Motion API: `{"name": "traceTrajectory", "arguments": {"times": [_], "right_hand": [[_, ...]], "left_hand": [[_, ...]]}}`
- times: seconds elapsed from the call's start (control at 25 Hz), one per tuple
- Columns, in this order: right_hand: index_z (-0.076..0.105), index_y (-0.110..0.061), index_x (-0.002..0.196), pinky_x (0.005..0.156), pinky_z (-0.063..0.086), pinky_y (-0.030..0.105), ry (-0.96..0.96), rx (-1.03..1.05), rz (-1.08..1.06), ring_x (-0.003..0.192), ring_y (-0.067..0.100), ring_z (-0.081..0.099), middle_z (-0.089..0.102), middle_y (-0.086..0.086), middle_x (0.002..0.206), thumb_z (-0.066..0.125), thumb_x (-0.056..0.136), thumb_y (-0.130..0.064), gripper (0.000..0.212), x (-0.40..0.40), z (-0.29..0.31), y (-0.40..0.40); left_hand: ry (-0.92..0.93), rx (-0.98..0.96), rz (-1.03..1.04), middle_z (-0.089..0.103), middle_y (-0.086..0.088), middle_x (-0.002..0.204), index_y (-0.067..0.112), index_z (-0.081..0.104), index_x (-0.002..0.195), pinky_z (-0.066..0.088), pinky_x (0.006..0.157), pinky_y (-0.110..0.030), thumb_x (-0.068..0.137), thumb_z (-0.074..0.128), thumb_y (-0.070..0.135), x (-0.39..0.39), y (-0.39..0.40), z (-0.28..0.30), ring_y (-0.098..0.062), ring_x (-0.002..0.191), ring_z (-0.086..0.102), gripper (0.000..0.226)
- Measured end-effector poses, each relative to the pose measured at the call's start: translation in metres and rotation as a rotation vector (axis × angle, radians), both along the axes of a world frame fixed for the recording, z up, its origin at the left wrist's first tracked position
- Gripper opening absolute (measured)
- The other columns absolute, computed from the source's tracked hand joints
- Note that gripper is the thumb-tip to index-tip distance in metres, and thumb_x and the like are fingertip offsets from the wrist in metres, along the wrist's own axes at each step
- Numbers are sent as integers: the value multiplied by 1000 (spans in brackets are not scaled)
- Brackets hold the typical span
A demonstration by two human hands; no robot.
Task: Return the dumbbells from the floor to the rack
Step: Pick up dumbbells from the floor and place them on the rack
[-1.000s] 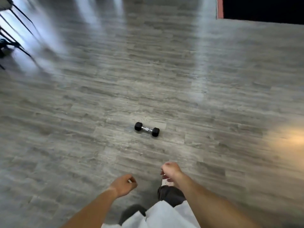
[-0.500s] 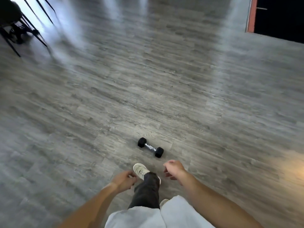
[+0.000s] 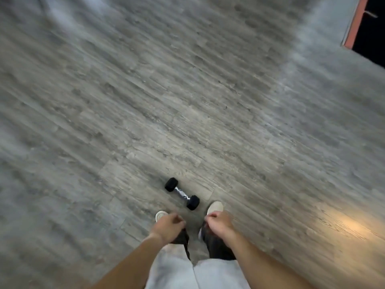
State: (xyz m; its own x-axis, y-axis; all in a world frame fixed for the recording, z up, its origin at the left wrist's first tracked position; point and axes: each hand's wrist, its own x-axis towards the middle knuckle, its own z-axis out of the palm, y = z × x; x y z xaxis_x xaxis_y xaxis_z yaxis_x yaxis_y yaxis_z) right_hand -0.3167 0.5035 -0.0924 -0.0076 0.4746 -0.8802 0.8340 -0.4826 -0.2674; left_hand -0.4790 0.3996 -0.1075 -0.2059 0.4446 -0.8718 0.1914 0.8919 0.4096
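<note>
One small dumbbell (image 3: 182, 193) with black ends and a chrome handle lies on the grey wood-look floor (image 3: 187, 101), slanting from upper left to lower right, just ahead of my feet. My left hand (image 3: 167, 227) hangs below and left of it with fingers curled and nothing in them. My right hand (image 3: 217, 223) hovers below and right of the dumbbell's near end, also loosely curled and holding nothing. Neither hand touches the dumbbell. No rack is in view.
My two pale shoes (image 3: 214, 206) stand on either side of the dumbbell's near end. A dark doorway with an orange-red frame (image 3: 354, 24) sits at the top right. A warm patch of light (image 3: 350, 224) falls on the floor at the right.
I have walked up to the dumbbell; it now lies right at my feet. The chair legs at the upper left have left the view. Both hands stay low and hold nothing.
</note>
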Motion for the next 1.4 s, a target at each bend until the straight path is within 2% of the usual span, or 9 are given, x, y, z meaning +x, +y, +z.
{"name": "traceTrajectory", "arguments": {"times": [0.2,0.4,0.52,0.68,0.84,1.04,1.12,1.24,1.4], "right_hand": [[68,-24,76,85,57,33,18,-112,258,82,20,69,78,4,93,56,80,-28,13,-52,-114,14],[68,-25,81,89,56,37,-6,-159,466,81,17,64,77,3,95,54,83,-28,14,-87,-301,52],[67,-27,98,85,50,28,-111,-64,592,99,23,67,74,1,105,54,87,-27,17,-88,-431,75],[55,-21,126,92,45,33,-158,-2,674,117,28,59,62,4,125,64,84,-38,46,-83,-581,69],[62,-19,115,91,47,34,-96,-137,398,98,27,60,67,6,112,66,86,-44,38,-98,-640,60],[61,-15,77,47,37,25,-129,-204,89,47,17,44,49,1,52,69,82,-25,14,-93,-547,41],[51,-17,62,41,28,23,-103,-255,-93,37,16,36,40,0,42,69,79,-25,26,-100,-455,24],[40,-18,59,43,30,22,-13,-361,-331,38,16,35,36,0,44,61,85,-22,34,-136,-272,-5],[39,-17,61,77,46,32,34,-330,-341,55,19,43,41,2,58,53,89,-18,30,-165,-62,-56]], "left_hand": [[-56,-117,198,71,13,86,44,65,82,49,75,-12,89,57,50,23,-14,-98,-3,88,67,12],[-141,-161,324,67,2,85,56,68,71,40,65,1,88,69,28,38,14,-241,24,66,55,32],[-121,-162,390,66,4,73,24,72,85,44,76,-9,88,69,26,53,28,-346,8,75,58,5],[-121,-159,482,65,14,75,29,62,80,48,79,-24,90,64,33,79,39,-472,-10,83,63,11],[-103,-182,525,61,15,80,32,56,81,50,82,-27,87,63,42,91,39,-523,-11,87,60,13],[-131,-199,542,58,1,125,30,48,130,46,97,-29,49,71,75,89,32,-456,-19,122,57,96],[-159,-161,504,56,3,130,37,46,135,46,104,-32,44,64,75,81,23,-382,-17,127,55,100],[-60,-135,459,60,6,122,38,51,122,52,93,-31,51,75,59,53,-16,-216,-15,113,63,78],[117,-68,384,65,-1,100,29,56,105,50,74,-32,44,87,45,12,-94,-29,-25,97,64,70]]}}
